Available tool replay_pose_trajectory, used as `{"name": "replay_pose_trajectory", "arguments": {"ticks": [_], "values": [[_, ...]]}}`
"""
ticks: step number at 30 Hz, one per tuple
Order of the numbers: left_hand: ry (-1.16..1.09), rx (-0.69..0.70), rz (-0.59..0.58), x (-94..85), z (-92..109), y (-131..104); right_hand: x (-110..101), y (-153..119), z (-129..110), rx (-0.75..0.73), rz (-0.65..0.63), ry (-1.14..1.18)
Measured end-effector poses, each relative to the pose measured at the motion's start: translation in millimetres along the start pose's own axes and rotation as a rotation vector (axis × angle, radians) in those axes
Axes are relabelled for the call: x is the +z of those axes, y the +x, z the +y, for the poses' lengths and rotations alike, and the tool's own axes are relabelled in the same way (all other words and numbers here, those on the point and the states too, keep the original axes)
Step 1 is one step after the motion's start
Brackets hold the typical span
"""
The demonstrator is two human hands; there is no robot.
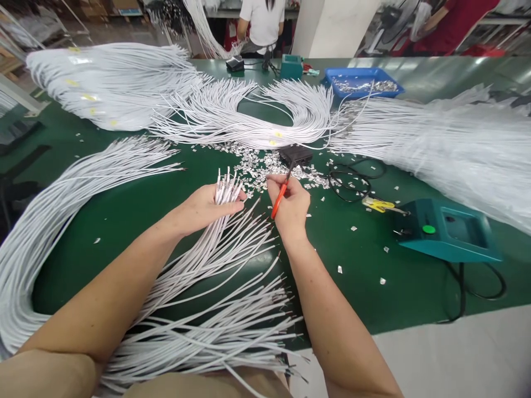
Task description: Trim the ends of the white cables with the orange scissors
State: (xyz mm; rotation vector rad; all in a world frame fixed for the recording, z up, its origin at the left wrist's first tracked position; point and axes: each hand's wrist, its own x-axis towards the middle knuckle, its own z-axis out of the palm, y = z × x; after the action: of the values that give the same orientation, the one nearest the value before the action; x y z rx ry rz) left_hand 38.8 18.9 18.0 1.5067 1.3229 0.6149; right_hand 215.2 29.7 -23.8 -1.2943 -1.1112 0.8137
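Note:
My left hand (pixel 207 209) is closed round a bunch of white cables (pixel 226 190), thumb across the front. Their ends stick up above the fingers, with thin tips showing. My right hand (pixel 290 202), just to the right, is closed on a small orange-handled tool (pixel 280 200) with a dark upper end; its exact kind is hard to make out. The right fingertips are over small silvery-white scraps (pixel 257 166) scattered on the green table (pixel 332 315). More loose white cables (pixel 232 326) fan out below my hands, their ends toward the right.
Large cable bundles lie at the back left (pixel 120 83), back middle (pixel 307 110) and right (pixel 448 138). A teal machine (pixel 448 229) with a green button stands right, near yellow-handled pliers (pixel 379 204). A black box (pixel 295 155), blue tray (pixel 360 77) and co-worker (pixel 263 25) are beyond.

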Motion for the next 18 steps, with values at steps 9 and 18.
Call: {"name": "replay_pose_trajectory", "arguments": {"ticks": [9, 18], "values": [[0.025, -0.02, 0.149, 5.0, -6.9, 3.7, 4.0, -6.9, -15.2, 0.203, -0.306, 0.246], [-0.283, 0.016, 0.116, 7.0, -10.0, 6.9, 1.0, -2.0, -11.9, 0.404, -0.451, 0.444]]}}
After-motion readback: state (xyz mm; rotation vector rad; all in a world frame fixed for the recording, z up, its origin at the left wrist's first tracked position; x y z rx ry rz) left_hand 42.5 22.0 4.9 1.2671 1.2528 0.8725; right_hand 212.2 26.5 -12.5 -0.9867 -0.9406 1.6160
